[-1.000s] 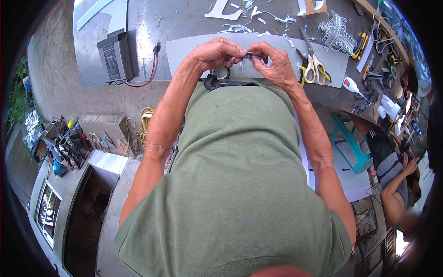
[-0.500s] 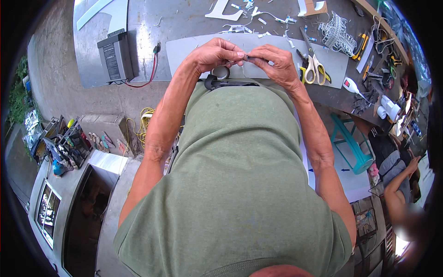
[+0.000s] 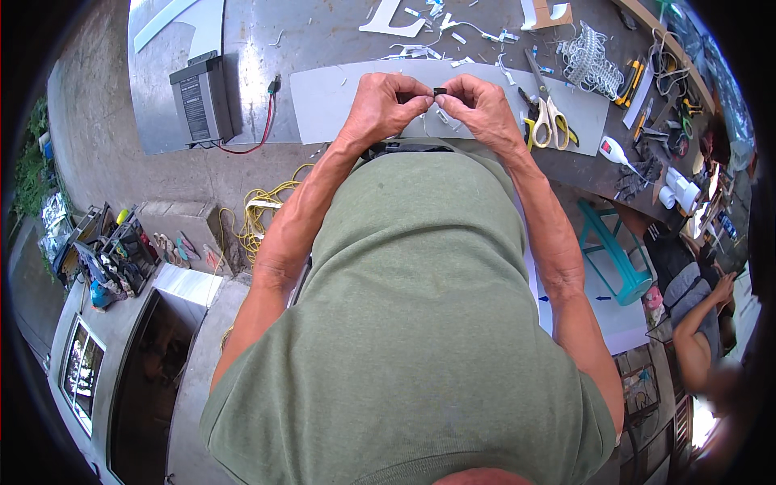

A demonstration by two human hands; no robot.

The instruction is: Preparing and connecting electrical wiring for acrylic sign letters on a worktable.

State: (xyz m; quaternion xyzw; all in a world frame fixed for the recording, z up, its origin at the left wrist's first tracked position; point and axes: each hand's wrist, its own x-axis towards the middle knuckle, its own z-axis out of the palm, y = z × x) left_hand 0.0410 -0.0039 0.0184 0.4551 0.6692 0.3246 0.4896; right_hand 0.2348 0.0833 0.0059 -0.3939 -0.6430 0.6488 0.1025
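Note:
My left hand (image 3: pixel 386 105) and my right hand (image 3: pixel 477 109) meet above a grey sheet (image 3: pixel 323 101), both with fingers closed in a pinch on a small black piece (image 3: pixel 440 92) between their fingertips. A thin pale strand hangs below it. Beside my right hand lie cream-handled scissors (image 3: pixel 552 121) and yellow-handled pliers (image 3: pixel 529 133). Small white modules on wires (image 3: pixel 485 34) lie scattered beyond the sheet. A dark object (image 3: pixel 388 147) sits at the near edge against my body.
At left stands a metal power unit (image 3: pixel 198 105) with red-black wire. At right are a white chain bundle (image 3: pixel 590 61), tools, a white glue gun (image 3: pixel 614 148) and a turquoise stool (image 3: pixel 618 259). A co-worker's arm (image 3: pixel 699 331) shows at lower right. Yellow cable (image 3: pixel 263 210) lies below left.
My left hand and wrist have shifted slightly right, now hiding the tape roll seen below them earlier. The black piece shows more clearly between my fingertips.

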